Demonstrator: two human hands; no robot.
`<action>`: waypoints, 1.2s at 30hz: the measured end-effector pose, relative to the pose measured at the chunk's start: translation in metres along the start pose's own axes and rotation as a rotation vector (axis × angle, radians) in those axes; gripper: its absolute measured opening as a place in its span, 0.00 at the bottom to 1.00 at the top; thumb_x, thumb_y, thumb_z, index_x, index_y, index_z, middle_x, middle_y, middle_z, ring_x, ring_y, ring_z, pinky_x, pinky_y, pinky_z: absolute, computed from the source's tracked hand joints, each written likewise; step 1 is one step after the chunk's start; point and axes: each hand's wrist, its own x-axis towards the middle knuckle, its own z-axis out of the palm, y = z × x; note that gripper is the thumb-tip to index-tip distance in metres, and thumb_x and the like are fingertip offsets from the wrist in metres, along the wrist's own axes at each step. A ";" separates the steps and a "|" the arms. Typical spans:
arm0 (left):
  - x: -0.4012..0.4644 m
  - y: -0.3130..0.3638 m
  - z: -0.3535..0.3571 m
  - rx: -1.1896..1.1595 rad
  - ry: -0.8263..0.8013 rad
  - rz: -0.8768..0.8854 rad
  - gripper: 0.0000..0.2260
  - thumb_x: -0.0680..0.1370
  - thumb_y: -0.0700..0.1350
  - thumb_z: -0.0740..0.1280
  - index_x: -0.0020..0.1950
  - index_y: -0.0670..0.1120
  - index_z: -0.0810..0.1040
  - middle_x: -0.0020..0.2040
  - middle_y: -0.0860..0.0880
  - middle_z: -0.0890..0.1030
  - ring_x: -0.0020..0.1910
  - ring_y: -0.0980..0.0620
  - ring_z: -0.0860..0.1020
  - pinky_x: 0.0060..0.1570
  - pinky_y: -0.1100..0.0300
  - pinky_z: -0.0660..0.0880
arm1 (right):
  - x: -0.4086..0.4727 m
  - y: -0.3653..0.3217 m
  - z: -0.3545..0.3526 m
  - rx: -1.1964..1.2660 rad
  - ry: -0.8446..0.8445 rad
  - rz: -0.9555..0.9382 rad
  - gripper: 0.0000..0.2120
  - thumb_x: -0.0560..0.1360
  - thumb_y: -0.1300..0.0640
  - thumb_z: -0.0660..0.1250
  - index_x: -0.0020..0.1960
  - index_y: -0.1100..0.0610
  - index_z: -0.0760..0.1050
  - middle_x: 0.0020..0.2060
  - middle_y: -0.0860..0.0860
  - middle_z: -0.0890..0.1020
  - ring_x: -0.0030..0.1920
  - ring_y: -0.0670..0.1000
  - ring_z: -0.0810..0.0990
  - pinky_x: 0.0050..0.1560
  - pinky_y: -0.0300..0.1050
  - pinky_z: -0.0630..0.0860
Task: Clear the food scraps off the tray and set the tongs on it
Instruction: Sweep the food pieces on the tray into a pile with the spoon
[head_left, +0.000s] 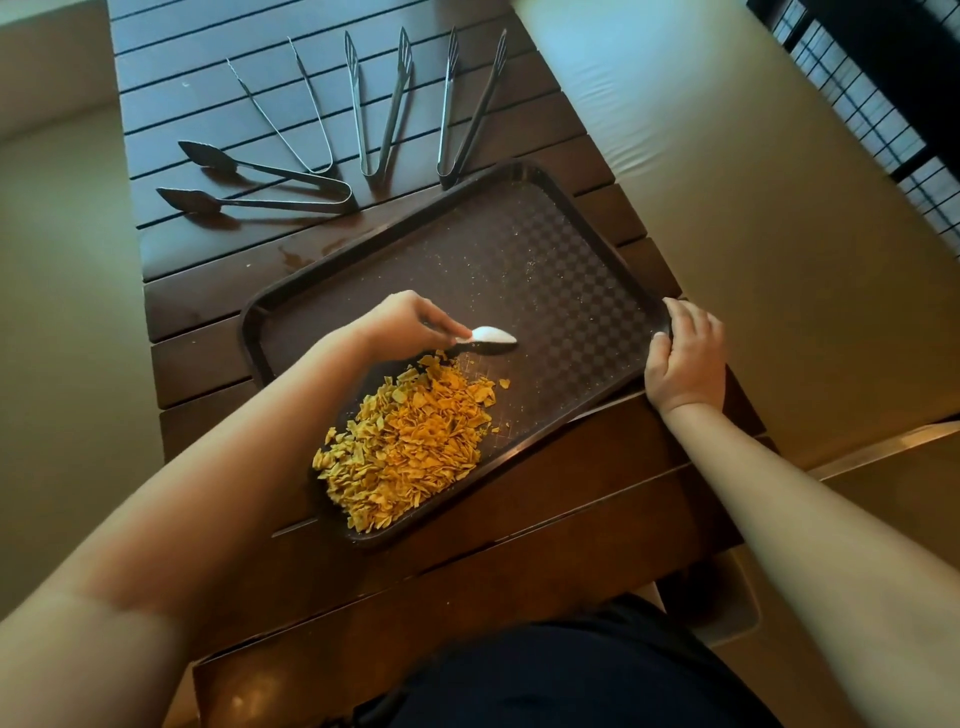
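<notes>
- Both forearms are showing bare, with no sleeves reaching into sight.
- The left hand (410, 319) and right hand (685, 358) are wearing no gloves.
- Dark clothing is covering the person's lap.

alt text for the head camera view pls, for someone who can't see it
A person's left hand holds a white spoon over a dark tray, next to a pile of yellow food scraps at the tray's near end, while the right hand grips the tray's right rim. Four pairs of metal tongs lie on the slatted wooden table beyond the tray.
</notes>
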 end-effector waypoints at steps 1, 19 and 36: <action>-0.002 0.000 0.000 0.004 -0.026 0.002 0.11 0.76 0.42 0.66 0.56 0.53 0.81 0.45 0.57 0.73 0.43 0.61 0.72 0.47 0.64 0.66 | 0.000 0.000 0.000 0.000 0.000 -0.002 0.24 0.76 0.52 0.51 0.68 0.60 0.70 0.65 0.58 0.73 0.65 0.58 0.68 0.66 0.53 0.66; -0.038 -0.037 -0.011 0.247 -0.058 0.005 0.08 0.73 0.47 0.70 0.46 0.61 0.82 0.49 0.53 0.76 0.57 0.53 0.73 0.56 0.52 0.70 | 0.000 -0.001 0.000 -0.003 0.004 -0.003 0.26 0.76 0.51 0.49 0.68 0.61 0.69 0.65 0.59 0.73 0.65 0.59 0.68 0.65 0.54 0.67; -0.010 -0.034 -0.015 -0.059 0.204 -0.038 0.08 0.75 0.44 0.69 0.53 0.52 0.82 0.45 0.52 0.75 0.45 0.56 0.72 0.48 0.58 0.69 | -0.001 -0.001 0.000 0.000 0.005 -0.008 0.25 0.76 0.51 0.50 0.68 0.61 0.69 0.65 0.59 0.73 0.65 0.59 0.68 0.65 0.53 0.66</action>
